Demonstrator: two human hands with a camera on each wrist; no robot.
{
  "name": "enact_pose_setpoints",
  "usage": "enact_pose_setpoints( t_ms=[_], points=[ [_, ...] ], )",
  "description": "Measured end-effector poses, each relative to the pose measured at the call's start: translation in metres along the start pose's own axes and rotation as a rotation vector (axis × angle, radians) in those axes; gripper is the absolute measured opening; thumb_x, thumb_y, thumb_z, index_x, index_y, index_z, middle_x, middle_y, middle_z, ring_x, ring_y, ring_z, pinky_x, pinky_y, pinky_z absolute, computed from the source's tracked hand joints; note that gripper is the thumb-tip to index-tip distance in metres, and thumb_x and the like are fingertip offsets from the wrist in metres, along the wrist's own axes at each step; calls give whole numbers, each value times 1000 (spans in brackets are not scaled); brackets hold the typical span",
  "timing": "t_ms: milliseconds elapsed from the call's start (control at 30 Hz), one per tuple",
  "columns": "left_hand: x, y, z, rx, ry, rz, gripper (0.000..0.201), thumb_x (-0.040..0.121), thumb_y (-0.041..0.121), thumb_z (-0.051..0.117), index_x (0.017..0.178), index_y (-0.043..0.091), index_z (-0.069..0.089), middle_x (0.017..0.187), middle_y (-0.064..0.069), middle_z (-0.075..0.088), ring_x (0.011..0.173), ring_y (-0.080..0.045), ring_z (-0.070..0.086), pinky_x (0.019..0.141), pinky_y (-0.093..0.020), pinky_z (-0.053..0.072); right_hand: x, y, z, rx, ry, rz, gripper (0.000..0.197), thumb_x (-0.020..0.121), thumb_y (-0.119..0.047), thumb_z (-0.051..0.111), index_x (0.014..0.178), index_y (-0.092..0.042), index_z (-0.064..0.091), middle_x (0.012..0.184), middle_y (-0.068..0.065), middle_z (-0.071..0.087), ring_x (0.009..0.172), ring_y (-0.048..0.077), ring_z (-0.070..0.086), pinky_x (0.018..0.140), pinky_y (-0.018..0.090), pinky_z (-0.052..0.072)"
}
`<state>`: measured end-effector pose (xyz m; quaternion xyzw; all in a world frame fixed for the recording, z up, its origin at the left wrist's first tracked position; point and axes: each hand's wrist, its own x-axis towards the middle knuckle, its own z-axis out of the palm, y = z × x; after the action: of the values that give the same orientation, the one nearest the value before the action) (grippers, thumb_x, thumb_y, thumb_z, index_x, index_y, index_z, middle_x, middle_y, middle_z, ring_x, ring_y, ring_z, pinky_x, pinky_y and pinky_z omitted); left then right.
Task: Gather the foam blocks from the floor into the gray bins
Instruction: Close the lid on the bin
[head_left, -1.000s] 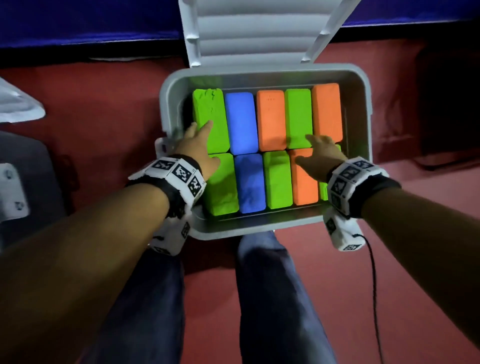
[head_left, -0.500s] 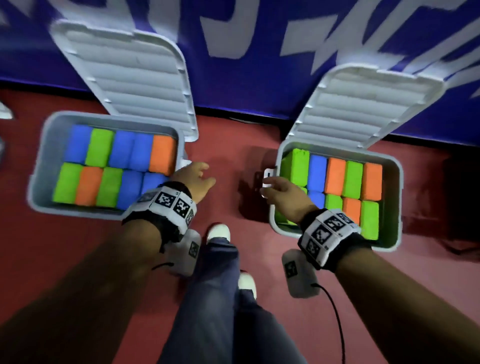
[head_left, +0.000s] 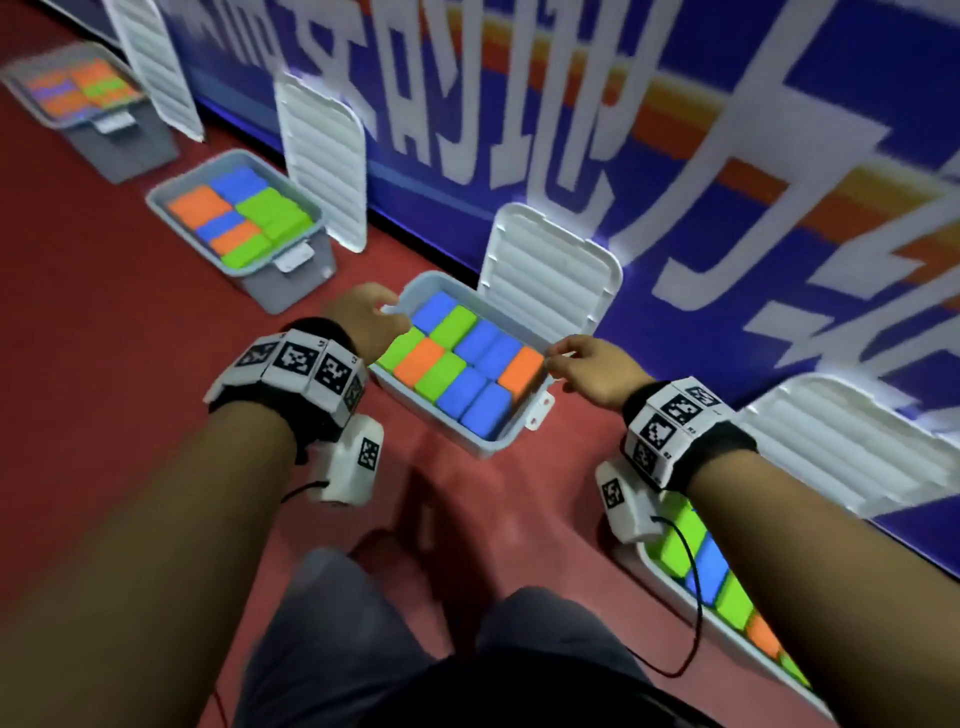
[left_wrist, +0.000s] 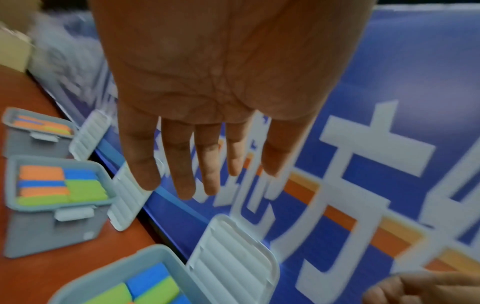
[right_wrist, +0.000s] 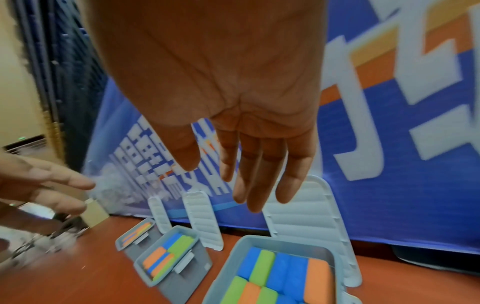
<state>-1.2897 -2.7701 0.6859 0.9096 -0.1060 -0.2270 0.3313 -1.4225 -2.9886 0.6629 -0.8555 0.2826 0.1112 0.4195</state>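
Note:
A gray bin (head_left: 485, 448) stands on the red floor, packed with blue, green and orange foam blocks (head_left: 441, 375). Its white lid (head_left: 550, 275) leans open against the banner. My left hand (head_left: 370, 319) hovers at the bin's far left corner and my right hand (head_left: 582, 364) at its right rim. The left wrist view shows the left hand (left_wrist: 207, 144) with straight fingers and nothing in it, the bin (left_wrist: 145, 251) below. In the right wrist view the right hand (right_wrist: 249, 148) is likewise bare above the blocks (right_wrist: 285, 273). I cannot tell whether either hand touches the rim.
Two more filled gray bins (head_left: 156, 201) (head_left: 31, 106) stand further left along the blue banner (head_left: 675, 156), lids open. Another filled bin (head_left: 727, 597) lies under my right forearm. My legs (head_left: 363, 649) are at the bottom. Red floor (head_left: 104, 338) spreads to the left.
My hands left the blocks of the right-hand bin, crossed the gap between two bins, and now flank the bin to its left. The view has swung left and tilted.

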Motion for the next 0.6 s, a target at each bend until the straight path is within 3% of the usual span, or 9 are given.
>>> enact_pose_setpoints(
  t_ms=[100, 267, 367, 433, 600],
  points=[
    [-18, -44, -80, -139, 144, -34, 31, 85, 20, 65, 114, 8, 63, 118, -19, 62, 106, -28, 58, 93, -29, 41, 3, -79, 26, -43, -8, -73, 22, 89, -27, 57, 108, -18, 64, 109, 10, 66, 102, 29, 62, 96, 40, 46],
    [-28, -154, -233, -227, 329, -85, 5, 85, 20, 59, 83, 20, 63, 91, -16, 68, 87, -32, 63, 88, -34, 48, 30, -222, 122, -49, -31, -224, 15, 89, -24, 57, 101, -16, 64, 97, 9, 67, 90, 26, 62, 93, 38, 47],
    [-39, -231, -324, -297, 433, -176, 17, 93, 17, 50, 84, 11, 63, 79, -8, 66, 73, -27, 61, 82, -36, 50, 45, -313, 200, -7, -45, -271, 5, 88, -19, 59, 85, -21, 63, 90, 5, 66, 93, 29, 64, 94, 40, 48],
    [-40, -269, -375, -230, 463, -217, 23, 95, 24, 49, 87, 8, 62, 82, -7, 65, 76, -27, 59, 73, -32, 46, 55, -368, 243, 24, -63, -253, 15, 88, -17, 59, 74, -23, 61, 81, 4, 66, 85, 29, 65, 85, 37, 51],
    [21, -294, -464, -65, 469, -205, 47, 92, 37, 53, 55, 14, 35, 55, -5, 37, 62, -26, 38, 58, -31, 26, 84, -468, 300, 42, -75, -224, 16, 85, -21, 59, 69, -22, 59, 70, 3, 67, 74, 28, 67, 84, 43, 54]
  ],
)
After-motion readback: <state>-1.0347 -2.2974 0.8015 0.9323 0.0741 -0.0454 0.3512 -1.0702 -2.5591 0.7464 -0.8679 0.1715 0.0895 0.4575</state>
